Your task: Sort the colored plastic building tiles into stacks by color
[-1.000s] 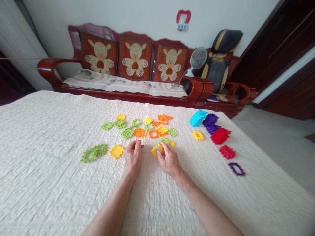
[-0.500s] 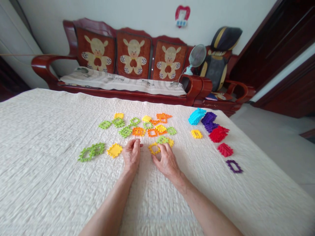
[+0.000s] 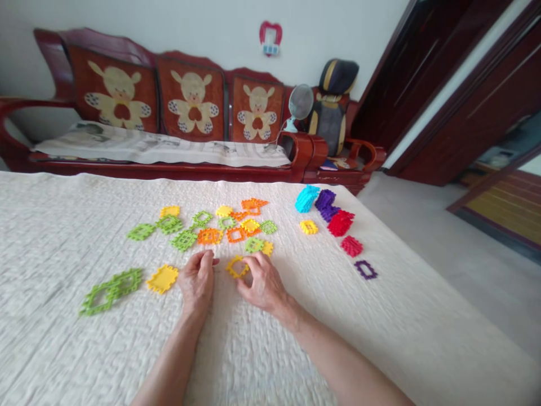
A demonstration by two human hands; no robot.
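Note:
My right hand (image 3: 264, 283) has its thumb and fingertips at the edge of a yellow square frame block (image 3: 230, 272), a flat toothed building piece lying on the quilted cover. My left hand (image 3: 198, 280) rests on its side with the fingers curled in; whatever they may hold is hidden. Just left of it lies a solid yellow square block (image 3: 163, 279), and farther left are overlapping green blocks (image 3: 127, 281). Beyond my right hand a green window block (image 3: 254, 245) overlaps a yellow one (image 3: 267, 248).
Loose orange blocks (image 3: 210, 236) and green blocks (image 3: 184, 240) lie scattered beyond my hands. To the right stand stacks in light blue (image 3: 306, 199), purple (image 3: 325, 200) and red (image 3: 341, 223), with a purple frame block (image 3: 366, 270) nearer. A wooden sofa (image 3: 169, 171) stands behind the covered surface.
The view has turned to the right, so everything appears farther left. Both hands keep nearly the same pose, the right one still at the yellow frame block.

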